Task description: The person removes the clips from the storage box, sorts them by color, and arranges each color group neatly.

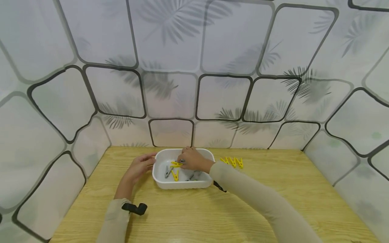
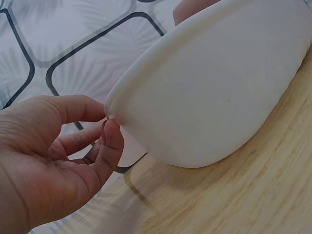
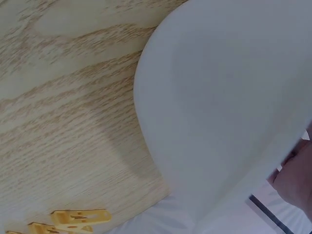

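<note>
A white plastic basin (image 1: 183,185) stands on the wooden table, with yellow clothespins (image 1: 175,175) and grey clothespins (image 1: 168,172) lying inside. At its left end, my left hand (image 1: 140,167) pinches the rim; the left wrist view has the thumb and index finger (image 2: 83,108) meeting at the lip. My right hand (image 1: 192,159) reaches over the right side into the basin, fingers pointing down beside a yellow and a grey clothespin. Its fingertips are partly hidden, and I cannot tell whether they hold one. The basin wall (image 3: 219,112) covers most of that hand in the right wrist view.
Several yellow clothespins (image 1: 232,162) lie in a row on the table (image 1: 273,189), right of the basin. Behind the table and at both sides hangs a patterned cloth (image 1: 170,94) with dark outlines and leaf prints. The right forearm (image 1: 255,192) crosses the table's right part.
</note>
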Demonstrator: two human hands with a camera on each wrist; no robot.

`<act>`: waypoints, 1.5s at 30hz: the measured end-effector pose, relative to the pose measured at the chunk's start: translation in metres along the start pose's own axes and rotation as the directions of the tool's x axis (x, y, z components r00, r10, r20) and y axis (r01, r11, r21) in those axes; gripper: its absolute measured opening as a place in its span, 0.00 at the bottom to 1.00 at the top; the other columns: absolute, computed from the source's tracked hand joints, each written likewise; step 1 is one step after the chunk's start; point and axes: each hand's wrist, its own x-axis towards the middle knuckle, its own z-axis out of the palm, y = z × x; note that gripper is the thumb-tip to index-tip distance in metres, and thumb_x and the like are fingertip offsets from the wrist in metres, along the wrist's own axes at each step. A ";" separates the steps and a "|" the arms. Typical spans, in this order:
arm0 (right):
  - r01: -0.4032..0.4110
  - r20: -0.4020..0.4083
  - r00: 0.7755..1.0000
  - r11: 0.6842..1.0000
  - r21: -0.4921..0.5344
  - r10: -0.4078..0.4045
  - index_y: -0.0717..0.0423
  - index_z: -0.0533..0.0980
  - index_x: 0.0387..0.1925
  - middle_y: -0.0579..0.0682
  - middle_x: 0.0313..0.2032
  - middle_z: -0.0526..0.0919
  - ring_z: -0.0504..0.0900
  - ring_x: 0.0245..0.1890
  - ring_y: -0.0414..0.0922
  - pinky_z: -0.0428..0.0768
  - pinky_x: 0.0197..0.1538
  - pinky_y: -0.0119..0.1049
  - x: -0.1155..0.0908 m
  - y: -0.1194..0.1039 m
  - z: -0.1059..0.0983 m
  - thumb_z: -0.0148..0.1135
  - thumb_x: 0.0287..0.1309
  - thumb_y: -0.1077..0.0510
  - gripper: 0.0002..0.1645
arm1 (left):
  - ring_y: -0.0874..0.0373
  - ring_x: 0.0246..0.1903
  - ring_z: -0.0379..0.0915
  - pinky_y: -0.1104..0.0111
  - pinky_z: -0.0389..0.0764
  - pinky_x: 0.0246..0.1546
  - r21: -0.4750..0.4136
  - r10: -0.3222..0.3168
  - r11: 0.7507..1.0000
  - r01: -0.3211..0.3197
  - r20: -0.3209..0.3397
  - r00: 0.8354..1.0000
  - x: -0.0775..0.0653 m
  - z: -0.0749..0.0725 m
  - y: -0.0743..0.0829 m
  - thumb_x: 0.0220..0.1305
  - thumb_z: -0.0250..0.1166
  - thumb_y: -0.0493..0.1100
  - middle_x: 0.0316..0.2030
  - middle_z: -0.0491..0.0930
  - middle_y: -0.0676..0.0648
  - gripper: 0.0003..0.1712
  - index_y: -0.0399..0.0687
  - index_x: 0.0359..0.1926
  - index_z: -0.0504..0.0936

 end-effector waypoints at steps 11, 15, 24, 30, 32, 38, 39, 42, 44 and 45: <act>-0.041 0.013 0.999 0.998 0.040 0.040 0.45 0.87 0.48 0.48 0.49 0.85 0.76 0.54 0.49 0.70 0.69 0.60 0.001 -0.002 0.007 0.71 0.64 0.52 0.12 | 0.69 0.43 0.79 0.75 0.83 0.46 -0.005 -0.016 1.000 0.016 -0.003 1.000 -0.001 0.002 0.001 0.76 0.59 0.39 0.45 0.79 0.57 0.32 0.30 0.74 0.63; -0.045 0.004 0.999 0.998 0.049 0.045 0.47 0.86 0.41 0.47 0.45 0.84 0.75 0.51 0.48 0.71 0.67 0.58 0.001 -0.003 0.005 0.72 0.62 0.53 0.06 | 0.69 0.43 0.79 0.75 0.83 0.46 -0.024 -0.015 1.000 0.015 -0.004 1.000 0.000 0.001 0.000 0.75 0.60 0.39 0.45 0.79 0.59 0.32 0.30 0.74 0.63; -0.090 0.000 0.996 0.996 -0.013 0.090 0.48 0.86 0.35 0.46 0.43 0.82 0.75 0.50 0.47 0.74 0.63 0.51 0.004 -0.006 0.010 0.74 0.59 0.48 0.09 | 0.69 0.44 0.79 0.75 0.83 0.46 -0.027 0.006 1.000 -0.005 0.016 1.000 -0.001 0.000 0.001 0.76 0.60 0.39 0.45 0.80 0.59 0.33 0.29 0.74 0.62; -0.081 -0.032 0.996 0.995 -0.051 0.079 0.47 0.84 0.28 0.45 0.38 0.80 0.73 0.45 0.45 0.74 0.55 0.44 0.003 -0.006 0.013 0.74 0.58 0.49 0.09 | 0.69 0.43 0.79 0.75 0.83 0.46 -0.030 0.001 1.000 0.000 0.014 1.000 -0.001 0.001 0.000 0.76 0.60 0.39 0.43 0.80 0.60 0.33 0.29 0.74 0.62; -0.075 -0.042 0.996 0.996 -0.056 0.073 0.48 0.83 0.27 0.45 0.37 0.79 0.72 0.44 0.45 0.73 0.54 0.44 0.002 -0.005 0.013 0.73 0.58 0.51 0.09 | 0.69 0.42 0.79 0.75 0.83 0.46 -0.035 0.002 0.999 -0.002 0.012 1.000 -0.001 0.002 0.000 0.76 0.60 0.39 0.43 0.80 0.60 0.33 0.28 0.74 0.61; -0.082 -0.040 0.996 0.996 -0.027 0.081 0.50 0.82 0.25 0.46 0.38 0.80 0.75 0.48 0.48 0.74 0.63 0.52 0.001 -0.005 0.010 0.71 0.60 0.54 0.09 | 0.69 0.43 0.78 0.75 0.83 0.46 -0.032 0.001 0.999 0.000 0.014 1.000 0.000 0.001 0.000 0.76 0.60 0.40 0.44 0.80 0.59 0.33 0.30 0.74 0.62; -0.085 -0.037 0.996 0.996 -0.016 0.084 0.51 0.82 0.25 0.47 0.39 0.81 0.75 0.49 0.49 0.73 0.66 0.55 0.001 -0.005 0.010 0.71 0.60 0.54 0.09 | 0.69 0.43 0.78 0.75 0.83 0.46 -0.030 -0.002 1.000 0.003 0.013 1.000 0.000 0.001 0.000 0.76 0.60 0.40 0.44 0.79 0.59 0.33 0.30 0.75 0.62; -0.081 -0.046 0.996 0.997 -0.011 0.080 0.52 0.83 0.27 0.48 0.41 0.81 0.75 0.49 0.49 0.73 0.66 0.55 -0.001 -0.005 0.006 0.71 0.61 0.54 0.09 | 0.69 0.43 0.78 0.75 0.82 0.46 -0.024 -0.008 1.000 0.008 0.010 1.000 0.000 0.002 0.001 0.76 0.60 0.41 0.45 0.79 0.59 0.33 0.31 0.75 0.62; -0.067 -0.067 0.996 0.998 -0.019 0.066 0.53 0.84 0.29 0.49 0.41 0.81 0.74 0.48 0.49 0.75 0.62 0.51 -0.002 -0.006 0.002 0.71 0.60 0.54 0.07 | 0.69 0.43 0.78 0.75 0.82 0.46 -0.021 -0.010 1.000 0.011 0.006 1.000 0.000 0.002 0.001 0.76 0.60 0.41 0.46 0.79 0.58 0.33 0.31 0.75 0.63; -0.060 -0.080 0.995 0.998 -0.022 0.058 0.53 0.85 0.30 0.48 0.41 0.81 0.74 0.47 0.48 0.75 0.59 0.49 -0.003 -0.006 0.001 0.71 0.60 0.54 0.07 | 0.69 0.43 0.78 0.75 0.82 0.46 -0.020 -0.012 1.000 0.012 0.004 1.000 0.000 0.002 0.001 0.76 0.60 0.41 0.46 0.79 0.58 0.33 0.31 0.74 0.63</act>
